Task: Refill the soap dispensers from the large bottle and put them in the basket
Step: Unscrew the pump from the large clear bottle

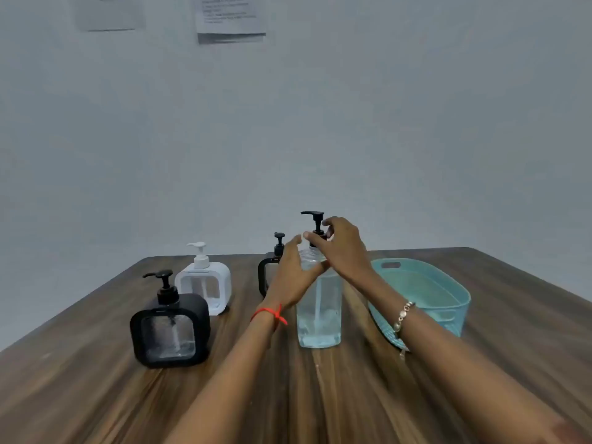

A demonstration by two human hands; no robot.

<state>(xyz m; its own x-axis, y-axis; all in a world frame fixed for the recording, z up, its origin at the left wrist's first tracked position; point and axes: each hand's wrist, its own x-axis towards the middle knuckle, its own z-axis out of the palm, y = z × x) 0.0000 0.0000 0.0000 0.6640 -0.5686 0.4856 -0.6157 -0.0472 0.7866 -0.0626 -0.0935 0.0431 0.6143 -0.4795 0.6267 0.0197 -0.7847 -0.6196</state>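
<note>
On the wood-grain tabletop (96,395), the tall clear plastic bottle with a black pump (319,302) stands upright at centre, the left hand (293,274) wrapped round its shoulder and the right hand (344,248) with its fingers (315,239) pinching the pump collar. These hands hide most of a black-framed square dispenser (267,272) just behind. A second black square dispenser (169,330) stands near left, a white one (205,283) beyond it, and the ribbed pale-teal plastic basket (448,293) to the right, its near end crossed by the right forearm.

Left hand (293,270) steadies the large bottle (318,312) while right hand (341,248) pinches its pump collar.
</note>
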